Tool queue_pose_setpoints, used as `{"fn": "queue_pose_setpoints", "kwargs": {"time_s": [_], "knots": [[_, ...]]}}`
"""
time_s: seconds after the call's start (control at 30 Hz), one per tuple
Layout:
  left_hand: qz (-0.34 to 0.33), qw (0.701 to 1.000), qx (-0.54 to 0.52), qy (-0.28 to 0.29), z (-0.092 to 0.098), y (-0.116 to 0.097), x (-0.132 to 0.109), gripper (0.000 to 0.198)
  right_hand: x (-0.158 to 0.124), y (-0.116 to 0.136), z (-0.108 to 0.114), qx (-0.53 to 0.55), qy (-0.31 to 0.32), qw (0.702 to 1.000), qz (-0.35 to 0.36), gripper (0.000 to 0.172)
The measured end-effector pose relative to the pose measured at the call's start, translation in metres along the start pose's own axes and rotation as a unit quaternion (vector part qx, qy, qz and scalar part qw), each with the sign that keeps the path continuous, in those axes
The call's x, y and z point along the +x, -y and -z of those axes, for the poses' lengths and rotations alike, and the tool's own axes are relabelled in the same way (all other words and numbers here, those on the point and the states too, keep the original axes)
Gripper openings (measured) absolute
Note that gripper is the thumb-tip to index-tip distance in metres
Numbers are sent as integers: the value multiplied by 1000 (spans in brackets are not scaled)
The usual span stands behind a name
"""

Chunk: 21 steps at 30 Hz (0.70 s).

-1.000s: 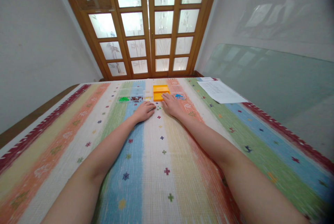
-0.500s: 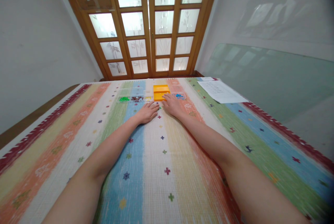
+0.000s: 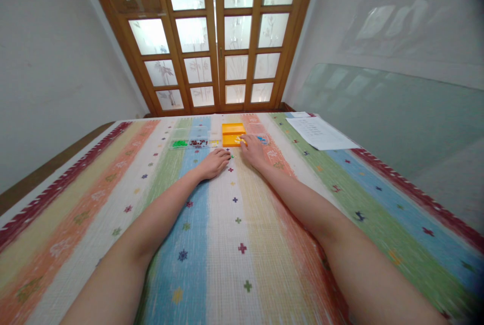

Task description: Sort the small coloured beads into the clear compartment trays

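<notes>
Near the far edge of the striped cloth-covered table [image 3: 227, 274], small green pieces [image 3: 180, 144], dark brown pieces [image 3: 198, 143] and yellow pieces [image 3: 214, 142] sit in clear compartments. The left hand [image 3: 215, 163] rests palm down, loosely bent; any pinch cannot be told. Sliding it could scatter the tiny green bits [image 3: 232, 157] beside it. The right hand [image 3: 253, 150] curls over the near-right corner of the open rectangular yellow-orange plastic box [image 3: 233, 128], its grip unclear; a bump could jog the box or spill the small blue pieces [image 3: 261, 140] beyond.

Two slender bare arms [image 3: 138, 239]
</notes>
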<state>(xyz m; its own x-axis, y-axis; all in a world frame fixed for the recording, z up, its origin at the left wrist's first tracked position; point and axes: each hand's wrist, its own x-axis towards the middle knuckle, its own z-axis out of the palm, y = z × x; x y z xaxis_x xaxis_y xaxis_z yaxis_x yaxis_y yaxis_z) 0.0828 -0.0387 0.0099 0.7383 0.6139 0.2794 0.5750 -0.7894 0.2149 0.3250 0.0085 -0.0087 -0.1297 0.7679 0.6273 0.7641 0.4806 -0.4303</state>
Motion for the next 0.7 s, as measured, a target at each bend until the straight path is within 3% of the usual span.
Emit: {"fn": "queue_pose_setpoints", "kwargs": {"time_s": [0.7], "knots": [[37, 997, -73, -16, 1, 4, 2, 47, 0, 1, -1, 12, 7, 1000, 16, 34]]}}
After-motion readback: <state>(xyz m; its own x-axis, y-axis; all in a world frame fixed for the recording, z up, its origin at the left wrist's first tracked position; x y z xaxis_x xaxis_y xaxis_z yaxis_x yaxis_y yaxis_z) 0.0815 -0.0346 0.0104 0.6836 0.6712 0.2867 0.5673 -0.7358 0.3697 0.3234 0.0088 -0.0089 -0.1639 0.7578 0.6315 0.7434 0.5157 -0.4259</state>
